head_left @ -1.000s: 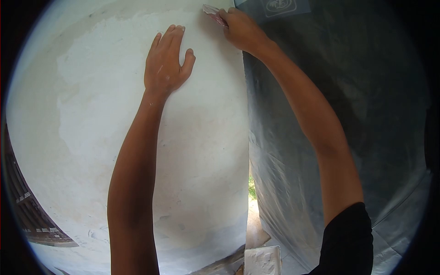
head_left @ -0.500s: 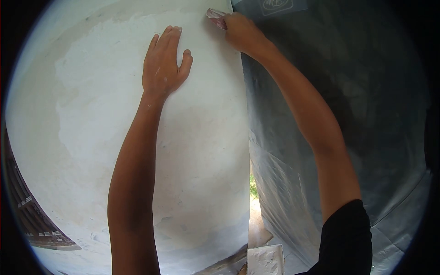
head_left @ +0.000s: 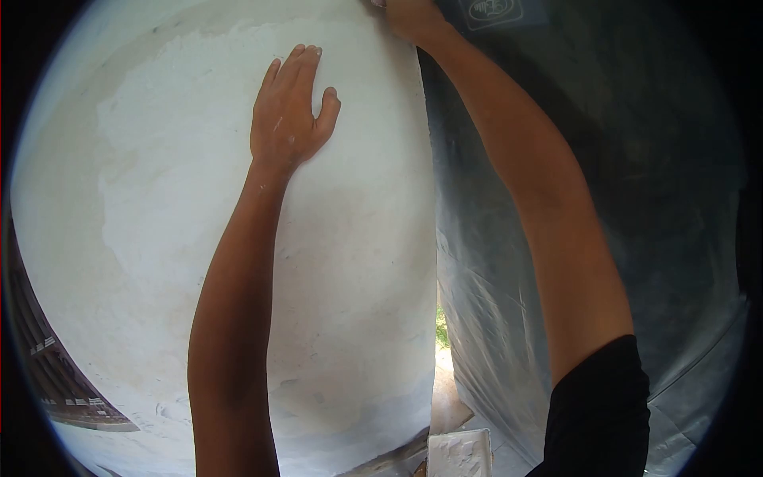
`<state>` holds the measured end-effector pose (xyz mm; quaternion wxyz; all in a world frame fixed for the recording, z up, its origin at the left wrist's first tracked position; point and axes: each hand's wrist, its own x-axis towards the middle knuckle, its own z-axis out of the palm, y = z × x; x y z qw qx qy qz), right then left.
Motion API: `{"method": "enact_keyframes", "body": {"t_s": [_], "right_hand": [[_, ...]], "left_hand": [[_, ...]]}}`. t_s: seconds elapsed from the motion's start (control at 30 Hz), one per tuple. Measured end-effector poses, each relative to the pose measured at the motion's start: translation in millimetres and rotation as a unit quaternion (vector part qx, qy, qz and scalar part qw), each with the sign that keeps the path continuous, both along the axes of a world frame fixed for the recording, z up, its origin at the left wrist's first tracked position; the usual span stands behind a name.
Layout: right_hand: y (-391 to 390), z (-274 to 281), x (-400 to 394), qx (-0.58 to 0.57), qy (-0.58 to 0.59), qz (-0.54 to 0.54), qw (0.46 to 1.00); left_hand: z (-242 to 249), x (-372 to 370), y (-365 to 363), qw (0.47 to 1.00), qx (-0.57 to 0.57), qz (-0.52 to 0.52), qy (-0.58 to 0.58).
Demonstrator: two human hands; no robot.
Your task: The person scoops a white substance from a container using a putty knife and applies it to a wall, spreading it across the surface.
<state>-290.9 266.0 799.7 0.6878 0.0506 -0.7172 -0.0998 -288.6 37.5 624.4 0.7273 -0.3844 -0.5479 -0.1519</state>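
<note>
My left hand (head_left: 290, 111) lies flat on the whitish plastered wall (head_left: 350, 262), fingers stretched out and thumb apart, holding nothing. White specks mark its back and fingertips. At the top edge of the view my right hand (head_left: 412, 17) is closed on a putty knife (head_left: 380, 2), close to the wall's right edge. Only a sliver of the knife shows, as the frame cuts off the rest along with part of the hand. A half-second back its blade looked reddish-brown with white smears.
Dark plastic sheeting (head_left: 668, 191) hangs to the right of the wall, with a printed logo near its top. Below, a tray (head_left: 459, 455) holds white paste. Daylight shows through a narrow gap (head_left: 443, 342). Dark slatted material (head_left: 56, 366) is at lower left.
My right hand has moved up along the wall's edge, carrying the putty knife mostly out of the frame. My left hand stays flat in nearly the same place.
</note>
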Motion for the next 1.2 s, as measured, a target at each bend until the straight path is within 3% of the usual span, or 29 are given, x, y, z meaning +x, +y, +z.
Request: {"method": "enact_keyframes", "body": {"t_s": [0.07,0.17,0.3,0.4,0.47,0.5,0.57,0.67,0.8,1.1,1.17,1.2], "right_hand": [[-0.7,-3.4,21.4,-0.049,-0.163,0.023,0.985],[11.3,-15.9,5.2,-0.009,-0.137,0.021,0.990],[4.6,-81.8,57.3,-0.008,-0.140,-0.029,0.990],[10.4,-92.5,92.2,-0.016,-0.218,-0.005,0.976],[12.1,-89.7,118.6,-0.228,-0.315,0.249,0.887],[18.7,-89.2,123.3,-0.230,-0.315,0.249,0.887],[31.1,-85.7,129.4,-0.211,-0.359,0.396,0.818],[36.8,-86.8,125.0,-0.249,-0.309,0.446,0.802],[36.4,-89.6,125.1,-0.233,-0.291,0.419,0.828],[25.0,-93.1,111.1,-0.239,-0.107,0.408,0.875],[18.0,-96.9,111.0,-0.211,-0.080,0.287,0.931],[18.3,-97.9,104.4,-0.212,-0.081,0.287,0.931]], "left_hand": [[-0.2,-1.8,0.3,1.000,0.000,-0.006,0.008],[0.1,-0.9,-0.2,1.000,-0.004,-0.009,0.009],[1.0,-0.8,-0.4,1.000,-0.002,-0.010,0.012],[1.6,0.4,-0.1,1.000,-0.003,-0.005,0.015],[1.8,0.6,0.6,1.000,0.011,0.008,0.027],[1.4,0.5,0.6,1.000,0.009,0.008,0.026],[2.1,0.5,0.0,1.000,0.009,0.007,0.027],[1.8,0.4,-0.5,1.000,0.005,0.008,0.027],[1.3,0.7,-0.5,1.000,0.008,0.007,0.024],[0.1,0.7,-0.9,1.000,0.002,-0.001,-0.005],[0.5,0.2,-0.5,1.000,0.003,0.004,0.004],[0.4,0.5,0.1,1.000,0.002,0.004,0.003]]}}
